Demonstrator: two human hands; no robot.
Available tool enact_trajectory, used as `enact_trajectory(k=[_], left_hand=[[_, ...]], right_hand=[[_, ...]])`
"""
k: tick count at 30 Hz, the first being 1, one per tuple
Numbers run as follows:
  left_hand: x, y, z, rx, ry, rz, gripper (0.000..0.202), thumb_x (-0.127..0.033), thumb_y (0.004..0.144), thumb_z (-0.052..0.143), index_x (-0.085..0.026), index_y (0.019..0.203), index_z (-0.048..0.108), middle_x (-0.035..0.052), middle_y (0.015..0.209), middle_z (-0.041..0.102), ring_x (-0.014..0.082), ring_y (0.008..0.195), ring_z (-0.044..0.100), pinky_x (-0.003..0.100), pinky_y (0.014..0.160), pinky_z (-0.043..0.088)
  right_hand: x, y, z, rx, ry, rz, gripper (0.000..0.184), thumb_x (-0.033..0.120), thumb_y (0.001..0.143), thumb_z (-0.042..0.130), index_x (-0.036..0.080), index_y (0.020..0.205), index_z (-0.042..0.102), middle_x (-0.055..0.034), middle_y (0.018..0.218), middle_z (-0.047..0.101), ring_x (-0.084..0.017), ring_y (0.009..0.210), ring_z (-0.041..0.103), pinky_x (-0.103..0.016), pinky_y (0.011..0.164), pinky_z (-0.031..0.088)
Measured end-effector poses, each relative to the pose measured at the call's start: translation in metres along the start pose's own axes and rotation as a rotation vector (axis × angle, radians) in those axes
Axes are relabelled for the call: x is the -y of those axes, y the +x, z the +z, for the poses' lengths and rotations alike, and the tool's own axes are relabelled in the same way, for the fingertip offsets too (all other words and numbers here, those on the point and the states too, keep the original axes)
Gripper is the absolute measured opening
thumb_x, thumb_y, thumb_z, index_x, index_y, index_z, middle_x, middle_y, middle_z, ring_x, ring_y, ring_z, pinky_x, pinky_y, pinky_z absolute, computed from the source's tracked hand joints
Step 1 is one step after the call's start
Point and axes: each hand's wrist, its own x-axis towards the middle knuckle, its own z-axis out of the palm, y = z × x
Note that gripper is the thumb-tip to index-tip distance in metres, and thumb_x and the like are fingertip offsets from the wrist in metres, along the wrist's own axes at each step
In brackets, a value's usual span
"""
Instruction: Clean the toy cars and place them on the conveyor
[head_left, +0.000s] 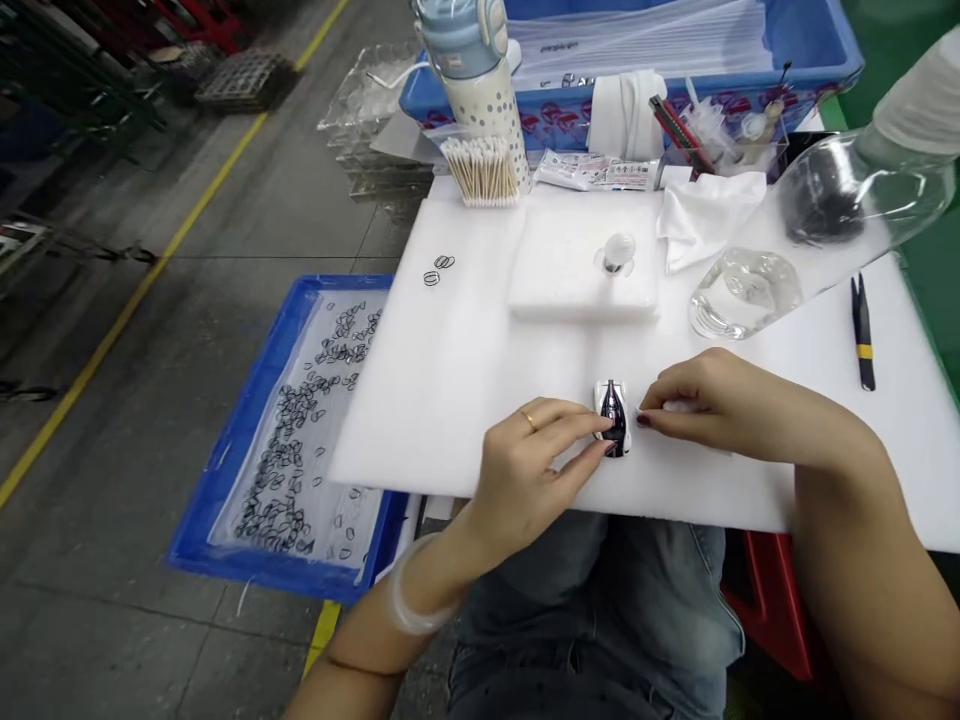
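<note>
A small dark, glossy key-fob-shaped part [613, 412] with a white rim lies on the white foam sheet [465, 400] near its front edge. My left hand [529, 460] pinches its lower end with thumb and fingers; a ring is on one finger. My right hand [701, 400] rests just right of the part, fingers curled on a small white piece that I cannot make out clearly. Two small dark rings [438, 270] lie on the foam at the back left.
A blue tray [225, 470] with several dark rings sits low at the left. On the foam are a raised white pad [570, 290] with a small knob [618, 250], cotton swabs [484, 172], a cloth [705, 225], black tweezers [862, 335] and a tilted clear bottle [795, 250]. A blue crate [817, 45] stands behind.
</note>
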Motion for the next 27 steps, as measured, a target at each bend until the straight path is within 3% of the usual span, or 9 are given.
enact_trajectory(k=[5,18,23,27], left_hand=[[0.008,-0.010,0.025,-0.037,-0.068,-0.095,0.010,-0.014,0.081,0.076,-0.015,0.091,0.075,0.0049,0.084,0.073,0.0153,0.077,0.070,0.028,0.072,0.059],[0.012,-0.012,0.027,-0.027,-0.084,-0.151,0.015,-0.019,0.081,0.078,-0.020,0.096,0.075,0.0007,0.086,0.067,0.0136,0.076,0.066,0.027,0.072,0.057],[0.012,-0.010,0.025,-0.037,-0.100,-0.193,0.026,-0.015,0.077,0.080,-0.019,0.101,0.072,0.0042,0.095,0.067,0.0166,0.087,0.067,0.030,0.080,0.058],[0.012,-0.010,0.024,-0.033,-0.091,-0.235,0.030,-0.012,0.078,0.076,-0.020,0.106,0.071,0.0088,0.118,0.068,0.0226,0.107,0.066,0.039,0.095,0.057]], right_hand=[[0.001,0.001,0.002,-0.021,-0.002,0.005,0.029,0.034,0.094,0.052,0.019,0.083,0.074,0.0007,0.060,0.061,-0.010,0.051,0.045,-0.026,0.048,0.030],[0.007,0.005,0.000,0.016,0.006,0.058,0.027,0.037,0.091,0.055,0.020,0.080,0.074,0.0012,0.061,0.059,-0.011,0.052,0.044,-0.026,0.049,0.032],[0.006,0.007,0.000,0.021,0.010,0.042,0.023,0.036,0.090,0.057,0.022,0.084,0.075,0.0017,0.066,0.064,-0.011,0.054,0.048,-0.026,0.053,0.035],[0.006,0.009,0.002,0.019,0.016,0.027,0.022,0.034,0.090,0.057,0.022,0.084,0.074,0.0013,0.069,0.066,-0.012,0.056,0.051,-0.026,0.056,0.037]])
